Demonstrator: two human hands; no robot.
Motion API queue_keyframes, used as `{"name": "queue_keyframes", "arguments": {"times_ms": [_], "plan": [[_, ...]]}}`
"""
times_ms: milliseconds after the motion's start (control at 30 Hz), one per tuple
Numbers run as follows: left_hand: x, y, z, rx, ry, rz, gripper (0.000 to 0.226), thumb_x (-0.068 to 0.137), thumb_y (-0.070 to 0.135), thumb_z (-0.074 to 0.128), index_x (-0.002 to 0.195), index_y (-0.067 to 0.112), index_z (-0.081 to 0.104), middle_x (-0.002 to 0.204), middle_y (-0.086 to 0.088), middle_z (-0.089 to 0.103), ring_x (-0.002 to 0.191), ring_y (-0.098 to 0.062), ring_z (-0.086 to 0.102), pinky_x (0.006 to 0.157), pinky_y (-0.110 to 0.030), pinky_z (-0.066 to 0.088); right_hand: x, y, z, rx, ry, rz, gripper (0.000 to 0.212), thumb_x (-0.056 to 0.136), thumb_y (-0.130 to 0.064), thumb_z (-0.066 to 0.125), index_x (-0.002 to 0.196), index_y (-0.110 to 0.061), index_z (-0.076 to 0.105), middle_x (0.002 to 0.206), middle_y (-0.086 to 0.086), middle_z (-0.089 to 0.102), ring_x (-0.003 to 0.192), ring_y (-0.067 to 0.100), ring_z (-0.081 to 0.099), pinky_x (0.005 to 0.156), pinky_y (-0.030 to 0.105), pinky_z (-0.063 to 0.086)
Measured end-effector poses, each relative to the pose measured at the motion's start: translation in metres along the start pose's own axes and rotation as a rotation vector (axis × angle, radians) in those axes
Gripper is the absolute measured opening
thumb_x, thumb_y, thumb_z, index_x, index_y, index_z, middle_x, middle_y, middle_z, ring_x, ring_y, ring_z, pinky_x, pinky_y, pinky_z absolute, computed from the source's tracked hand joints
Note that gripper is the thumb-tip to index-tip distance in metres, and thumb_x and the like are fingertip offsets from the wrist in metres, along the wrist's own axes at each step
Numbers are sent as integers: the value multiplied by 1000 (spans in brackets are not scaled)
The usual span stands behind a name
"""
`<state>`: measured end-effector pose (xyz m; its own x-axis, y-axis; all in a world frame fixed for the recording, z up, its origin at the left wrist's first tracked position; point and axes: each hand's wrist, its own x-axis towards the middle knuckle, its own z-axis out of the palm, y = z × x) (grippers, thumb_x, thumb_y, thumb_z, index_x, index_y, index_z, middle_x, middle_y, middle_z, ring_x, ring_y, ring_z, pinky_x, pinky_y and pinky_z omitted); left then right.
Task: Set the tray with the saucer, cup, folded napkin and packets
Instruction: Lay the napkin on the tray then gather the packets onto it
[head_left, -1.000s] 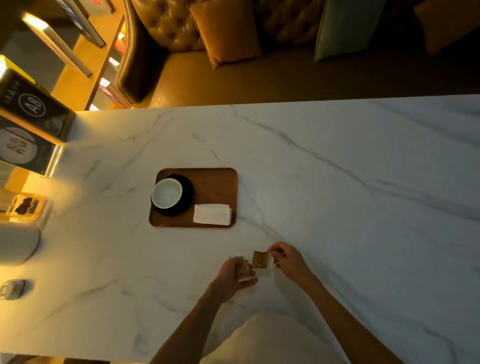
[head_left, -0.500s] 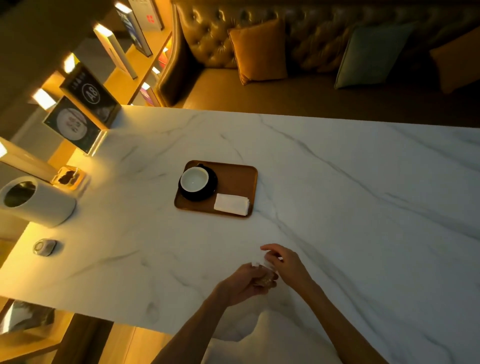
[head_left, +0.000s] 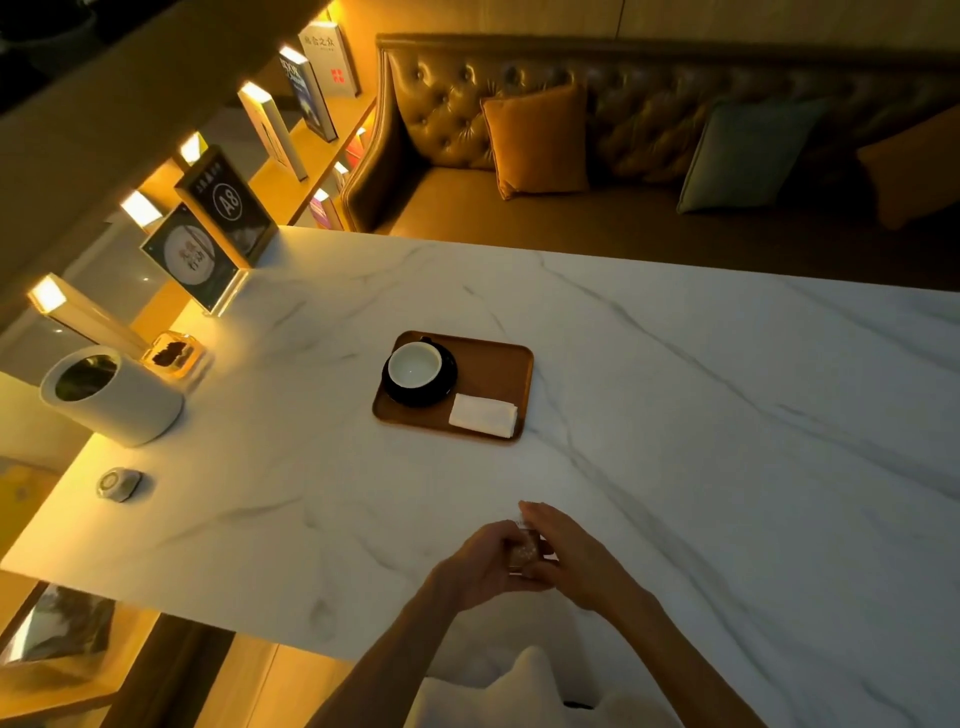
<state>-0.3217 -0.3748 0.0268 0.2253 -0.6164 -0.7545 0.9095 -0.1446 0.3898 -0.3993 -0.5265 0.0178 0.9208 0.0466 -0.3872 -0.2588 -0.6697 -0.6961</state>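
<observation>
Packets (head_left: 523, 552) pinched between my left hand (head_left: 480, 566) and right hand (head_left: 574, 558), low over the table (head_left: 727, 441), well short of the tray (head_left: 498, 371).

Risk: packets shuffle loose in transfer; only free space is beside the cup (head_left: 414, 365) and above the napkin (head_left: 483, 415).

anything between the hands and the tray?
No. In the head view, only bare marble table separates the hands holding the packets from the tray.

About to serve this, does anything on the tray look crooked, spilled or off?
Nothing stands out. The cup sits upright on its saucer, the folded napkin lies flat on the tray, no spill. The packets are in both hands, not yet placed.
</observation>
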Motion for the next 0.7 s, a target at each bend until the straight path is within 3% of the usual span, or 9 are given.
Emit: {"name": "queue_keyframes", "arguments": {"times_ms": [200, 367, 433, 600, 700], "plan": [[-6, 5, -11, 125, 28, 30, 31, 93, 18, 44, 111, 3, 64, 92, -13, 71, 83, -26, 71, 85, -46, 57, 9, -18, 8, -165, 24, -65, 79, 86, -32, 64, 151, -27, 19, 158, -6, 24, 142, 12, 31, 114, 33, 35], [-16, 15, -29, 104, -4, 41, 28, 86, 8, 47, 107, 0, 65, 94, -17, 67, 86, -28, 67, 102, -53, 46, 23, -38, 18, -214, 80, -80, 67, 84, -40, 61, 143, -26, 33, 141, -7, 44, 125, 11, 43, 98, 27, 46], [-21, 20, -39, 95, 3, 57, 28, 87, 4, 47, 108, -1, 63, 97, -19, 66, 88, -29, 66, 102, -53, 46, 28, -48, 22, -194, 92, -79, 63, 85, -42, 59, 141, -26, 35, 137, -8, 46, 124, 11, 43, 95, 27, 47], [-36, 37, -66, 171, 27, 97, 26, 91, 5, 50, 112, 1, 64, 105, -20, 67, 96, -30, 67, 92, -47, 55, 46, -76, 35, -103, 62, -73, 67, 88, -42, 59, 146, -24, 31, 143, -4, 43, 128, 12, 43, 101, 28, 45], [-48, 53, -83, 103, 37, 133, 26, 93, 5, 49, 114, -4, 62, 101, -19, 70, 96, -31, 69, 89, -49, 56, 59, -97, 41, 38, 47, -72, 85, 86, -39, 66, 152, -26, 14, 151, -10, 27, 136, 6, 33, 111, 29, 37]]}}
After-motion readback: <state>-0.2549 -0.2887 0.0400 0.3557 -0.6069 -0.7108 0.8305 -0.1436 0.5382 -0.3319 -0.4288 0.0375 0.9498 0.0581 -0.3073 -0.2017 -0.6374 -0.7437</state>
